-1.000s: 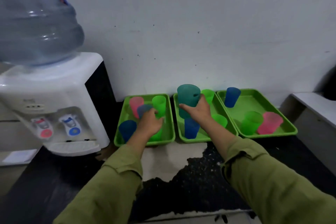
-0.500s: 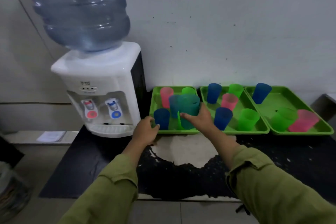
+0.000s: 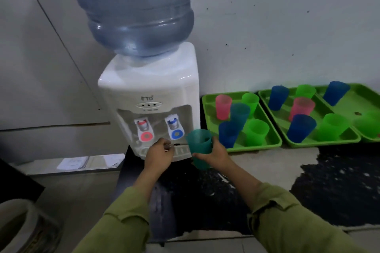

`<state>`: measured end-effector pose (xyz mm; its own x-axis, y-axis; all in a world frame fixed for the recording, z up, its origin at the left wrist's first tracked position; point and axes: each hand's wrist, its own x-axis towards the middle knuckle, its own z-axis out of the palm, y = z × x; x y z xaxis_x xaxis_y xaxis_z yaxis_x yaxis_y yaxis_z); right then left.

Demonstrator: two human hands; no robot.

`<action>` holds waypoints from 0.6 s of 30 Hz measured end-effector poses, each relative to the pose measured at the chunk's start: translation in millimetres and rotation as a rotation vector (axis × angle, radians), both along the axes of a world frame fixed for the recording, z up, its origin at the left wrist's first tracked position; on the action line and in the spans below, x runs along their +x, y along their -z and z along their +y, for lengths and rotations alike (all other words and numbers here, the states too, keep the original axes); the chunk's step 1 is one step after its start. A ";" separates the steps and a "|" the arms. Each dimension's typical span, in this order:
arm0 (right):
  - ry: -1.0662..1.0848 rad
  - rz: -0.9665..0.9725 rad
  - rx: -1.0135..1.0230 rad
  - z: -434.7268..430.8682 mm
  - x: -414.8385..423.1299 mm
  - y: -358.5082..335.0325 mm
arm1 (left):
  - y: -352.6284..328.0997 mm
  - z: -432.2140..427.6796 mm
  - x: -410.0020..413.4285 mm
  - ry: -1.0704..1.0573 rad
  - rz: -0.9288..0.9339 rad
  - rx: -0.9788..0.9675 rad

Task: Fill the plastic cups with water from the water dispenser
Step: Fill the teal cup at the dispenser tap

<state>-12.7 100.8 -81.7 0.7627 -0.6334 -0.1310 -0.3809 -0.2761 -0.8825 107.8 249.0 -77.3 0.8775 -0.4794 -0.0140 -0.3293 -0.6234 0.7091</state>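
Observation:
My right hand [image 3: 216,155] grips a teal plastic cup [image 3: 199,146], held upright just right of the white water dispenser [image 3: 152,92] and below its blue tap [image 3: 173,127]. A red tap [image 3: 144,129] sits to the left of the blue one. My left hand [image 3: 159,154] hangs in front of the drip tray [image 3: 181,151], fingers loosely curled, holding nothing. A big blue water bottle [image 3: 135,8] stands upside down on the dispenser.
Green trays [image 3: 207,104] [image 3: 265,96] [image 3: 362,88] line the wall at the right, holding several pink, green and blue cups. The counter is black with a worn pale patch [image 3: 267,162]. A paper sheet [image 3: 72,163] lies left of the dispenser.
My right hand lifted the teal cup from the trays and carried it left to the dispenser. My left hand left the tray and moved to the drip tray. The view swung left.

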 end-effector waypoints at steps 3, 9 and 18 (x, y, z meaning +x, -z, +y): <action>0.002 0.072 -0.016 14.8 9.8 8.0 | -1.6 8.4 12.8 0.007 -0.004 -0.018; 0.028 0.177 -0.043 29.0 32.9 7.8 | -7.7 11.3 29.1 0.019 -0.018 -0.054; 0.122 -0.067 0.030 49.1 53.4 2.8 | -21.7 2.3 39.3 0.043 -0.032 -0.104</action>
<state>40.7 149.8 -84.6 0.6882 -0.7182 -0.1026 -0.3496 -0.2044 -0.9143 147.1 251.3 -55.6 0.8550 -0.5144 0.0654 -0.3778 -0.5315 0.7581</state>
